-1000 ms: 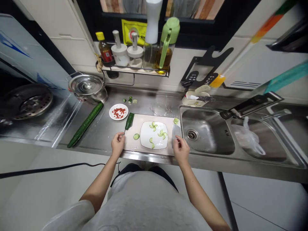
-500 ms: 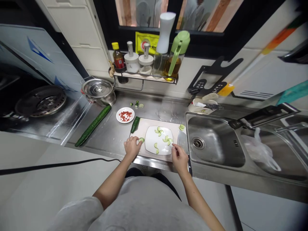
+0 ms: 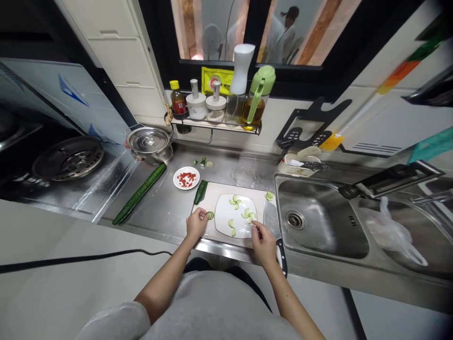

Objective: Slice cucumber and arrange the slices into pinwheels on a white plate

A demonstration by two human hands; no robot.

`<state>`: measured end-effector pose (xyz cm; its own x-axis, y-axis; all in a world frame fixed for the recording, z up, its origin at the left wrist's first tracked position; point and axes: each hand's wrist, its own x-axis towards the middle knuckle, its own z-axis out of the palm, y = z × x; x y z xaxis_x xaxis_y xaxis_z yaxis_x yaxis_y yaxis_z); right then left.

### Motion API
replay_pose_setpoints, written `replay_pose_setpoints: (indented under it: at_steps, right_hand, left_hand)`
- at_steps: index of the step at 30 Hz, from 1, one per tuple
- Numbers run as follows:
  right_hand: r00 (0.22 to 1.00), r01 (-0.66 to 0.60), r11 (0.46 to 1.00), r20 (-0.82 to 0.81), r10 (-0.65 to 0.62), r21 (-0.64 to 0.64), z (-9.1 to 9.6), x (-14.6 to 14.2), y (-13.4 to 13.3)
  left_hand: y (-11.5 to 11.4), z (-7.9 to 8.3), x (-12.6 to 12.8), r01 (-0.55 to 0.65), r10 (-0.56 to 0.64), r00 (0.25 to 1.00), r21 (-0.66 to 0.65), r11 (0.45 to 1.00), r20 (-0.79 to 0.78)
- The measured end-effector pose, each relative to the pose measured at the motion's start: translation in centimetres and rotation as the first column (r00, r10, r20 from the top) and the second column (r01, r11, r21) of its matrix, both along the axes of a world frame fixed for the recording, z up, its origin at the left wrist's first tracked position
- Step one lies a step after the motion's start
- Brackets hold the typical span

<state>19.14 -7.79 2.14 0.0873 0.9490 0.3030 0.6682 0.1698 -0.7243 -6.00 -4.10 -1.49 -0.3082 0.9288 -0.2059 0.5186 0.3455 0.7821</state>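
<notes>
A white square plate (image 3: 226, 225) with several cucumber slices lies on a pale cutting board (image 3: 216, 192) at the counter's front edge. My left hand (image 3: 196, 224) rests at the board's left side, its fingertips pinching a round cucumber slice (image 3: 210, 215) just left of the plate. My right hand (image 3: 262, 239) is at the plate's lower right corner with its fingers curled together; what they pinch is too small to make out. A cleaver (image 3: 272, 222) with a black handle lies on the board beside my right hand. A cut cucumber half (image 3: 200, 191) lies at the board's upper left.
A long whole cucumber (image 3: 139, 193) lies on the steel counter to the left, near a lidded pot (image 3: 150, 141). A small dish of red bits (image 3: 186, 178) sits behind the board. A sink (image 3: 318, 222) is to the right. A bottle rack (image 3: 215, 123) hangs behind.
My left hand moved right from the board's left edge onto the loose cucumber slice. My right hand shifted from the cleaver to the plate's corner. The camera tilted up.
</notes>
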Motion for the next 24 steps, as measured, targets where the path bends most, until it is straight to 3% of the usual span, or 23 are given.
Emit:
replay_pose_setpoints:
  at_steps: [2,5,8,15,20,24]
  right_hand:
    - [1.0,-0.005,1.0,-0.031,0.004,-0.014,0.3,-0.4,0.2]
    - [0.997,-0.009,0.998,-0.083,0.005,-0.056,0.9,-1.3,0.6]
    - [0.991,-0.029,0.991,-0.136,0.011,-0.127,1.7,-2.7,1.3]
    - [0.917,-0.251,0.897,-0.387,0.099,-0.364,3.2,-6.5,3.3]
    - [0.838,-0.35,0.876,-0.529,0.134,-0.332,3.3,-7.7,3.9]
    - [0.832,-0.319,0.894,-0.544,0.106,-0.315,3.7,-7.3,4.0]
  left_hand:
    - [0.2,0.0,-0.3,-0.072,0.064,0.98,0.04,0.997,0.188]
    - [0.6,0.8,-0.5,-0.141,0.099,0.873,0.053,0.989,0.478]
    - [0.8,2.3,-0.3,-0.133,0.076,0.771,0.042,0.99,0.632]
    - [0.5,5.3,1.0,0.007,-0.05,0.693,0.063,0.998,0.719]
    - [0.2,6.5,1.9,0.113,-0.163,0.693,0.117,0.987,0.702]
    - [-0.2,7.2,2.4,0.105,-0.123,0.704,0.069,0.992,0.699]
